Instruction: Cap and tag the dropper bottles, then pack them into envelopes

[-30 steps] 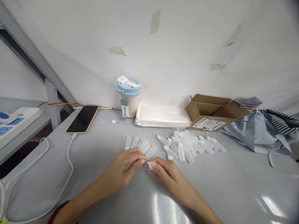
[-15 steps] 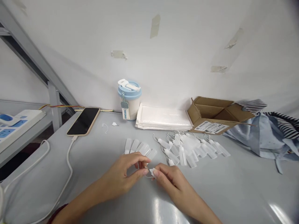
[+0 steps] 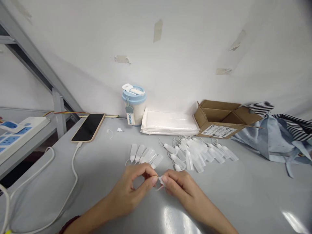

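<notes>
My right hand [image 3: 179,185] pinches a small white conical nozzle cap [image 3: 161,180] between thumb and forefinger. A thin white strap [image 3: 159,188] curls out below it. My left hand [image 3: 138,182] is closed in a pinch right at the cap's tip; what lies between its fingertips is too small to make out. Just beyond my left hand lies a row of small translucent squeeze bottles [image 3: 147,154], partly hidden by the fingers. Further right lies a bigger pile of the same bottles [image 3: 197,151], several with white nozzles and thin straps.
At the back stand a blue-lidded cup [image 3: 135,107], a stack of white envelopes [image 3: 170,122] and an open cardboard box [image 3: 216,118]. A fabric bag [image 3: 258,139] lies at right. A phone [image 3: 89,127] with a white cable [image 3: 74,169] is at left. A loose cap [image 3: 120,129] lies near the cup.
My left fingertips have closed together and moved right, up to the tip of the nozzle cap. My right hand keeps its pinch. The view has shifted slightly.
</notes>
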Available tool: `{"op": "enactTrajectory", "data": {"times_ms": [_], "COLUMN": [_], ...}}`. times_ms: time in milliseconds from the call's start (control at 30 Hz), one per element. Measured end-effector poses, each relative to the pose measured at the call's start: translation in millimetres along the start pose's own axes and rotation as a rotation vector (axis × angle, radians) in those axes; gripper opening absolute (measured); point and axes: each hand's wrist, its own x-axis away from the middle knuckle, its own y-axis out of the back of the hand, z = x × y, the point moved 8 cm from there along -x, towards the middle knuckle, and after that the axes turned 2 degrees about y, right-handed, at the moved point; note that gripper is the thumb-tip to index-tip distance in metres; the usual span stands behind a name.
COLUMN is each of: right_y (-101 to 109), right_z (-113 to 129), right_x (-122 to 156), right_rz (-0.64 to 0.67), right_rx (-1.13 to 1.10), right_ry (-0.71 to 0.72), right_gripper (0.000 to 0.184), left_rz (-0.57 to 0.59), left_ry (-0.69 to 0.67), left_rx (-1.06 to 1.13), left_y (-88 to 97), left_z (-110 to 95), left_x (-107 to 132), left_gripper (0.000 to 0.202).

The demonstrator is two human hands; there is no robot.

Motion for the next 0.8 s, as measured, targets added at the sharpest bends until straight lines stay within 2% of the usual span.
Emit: {"op": "enactTrajectory", "data": {"times_ms": [100,300,433,633,800], "right_y": [1,5,3,-5,-7], "right_z": [2,12,16,21,23], "right_x": [1,-2,-3,0,1], "right_rz": [0.024,-0.104,-0.134,-0.228,-0.252], "right_rx": [-0.005,0.023,0.097,0.301,0.433], "right_ry": [-0.007,0.052,0.105,0.310,0.406], "right_gripper": [0.041,0.038,0.037,0.036,0.039], "left_rz": [0.003,-0.108,-0.126,-0.130,-0.136], "left_ry": [-0.043,-0.064,-0.054,-0.197,-0.223], "left_rx": [-0.043,-0.086,-0.060,-0.043,-0.086], "left_y": [-1.3,17.3,23.8,18.9,14.8], "left_z": [-6,-10,-8,-15,-16], "left_x": [1,0,1,6,7], "left_gripper": [0.020,0.008,0.014,0.014,0.014]}}
